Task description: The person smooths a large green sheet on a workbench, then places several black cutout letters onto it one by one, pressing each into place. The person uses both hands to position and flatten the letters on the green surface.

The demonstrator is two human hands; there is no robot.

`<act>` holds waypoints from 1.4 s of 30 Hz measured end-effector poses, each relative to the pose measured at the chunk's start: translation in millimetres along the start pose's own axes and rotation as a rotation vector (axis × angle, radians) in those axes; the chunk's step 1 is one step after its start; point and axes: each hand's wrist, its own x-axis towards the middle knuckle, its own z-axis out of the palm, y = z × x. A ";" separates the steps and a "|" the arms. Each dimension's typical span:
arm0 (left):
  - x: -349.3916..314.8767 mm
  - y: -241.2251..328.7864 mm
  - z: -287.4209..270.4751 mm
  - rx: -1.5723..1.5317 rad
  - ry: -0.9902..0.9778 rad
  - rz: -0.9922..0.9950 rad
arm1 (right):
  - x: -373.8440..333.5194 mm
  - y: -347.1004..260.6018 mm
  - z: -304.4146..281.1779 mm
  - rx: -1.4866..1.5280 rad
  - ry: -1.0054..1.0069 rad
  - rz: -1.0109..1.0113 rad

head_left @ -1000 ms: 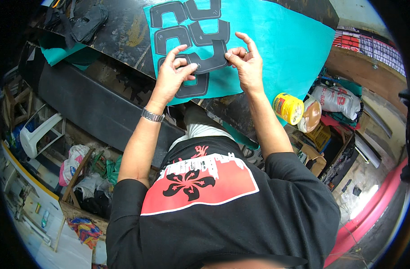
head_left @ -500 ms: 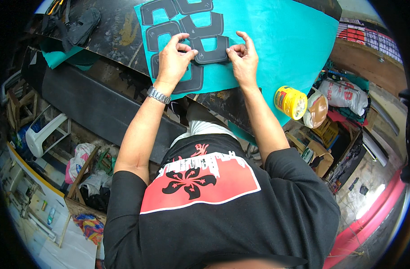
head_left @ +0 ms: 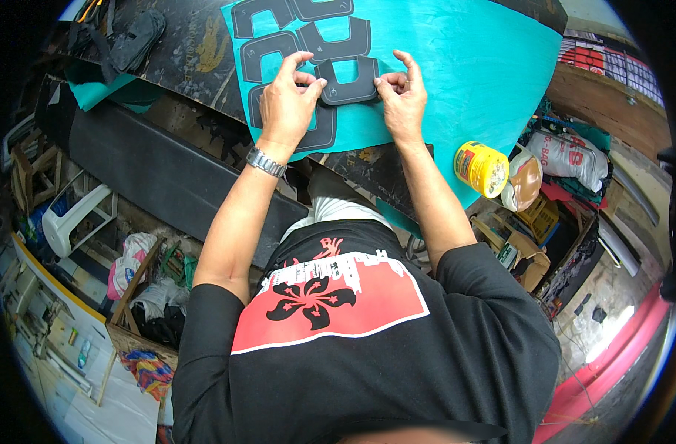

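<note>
A black U-shaped piece with a pale line along its edges is held between my two hands, over a teal sheet. My left hand pinches its left edge between thumb and finger. At the right edge, my right hand pinches it the same way, with the index finger raised. Several similar black pieces lie on the sheet beyond and to the left, such as one flat piece beside my left fingers. My left hand and wrist partly cover the nearest ones.
A yellow tub sits at the sheet's right edge, with a clear bag of brown stuff beside it. Dark scraps lie at the far left of the table. A long black padded panel and a white stool are at left.
</note>
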 end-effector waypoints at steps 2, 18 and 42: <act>-1.9 0.7 1.4 -0.039 -0.013 -0.007 | 0.1 1.4 -0.9 0.007 0.007 -0.009; 9.3 -1.5 0.5 0.249 0.002 0.060 | 3.6 3.1 -1.2 -0.071 0.025 0.021; 4.6 7.7 -6.9 -0.091 -0.070 0.092 | -0.4 -26.7 -9.0 0.154 -0.004 -0.013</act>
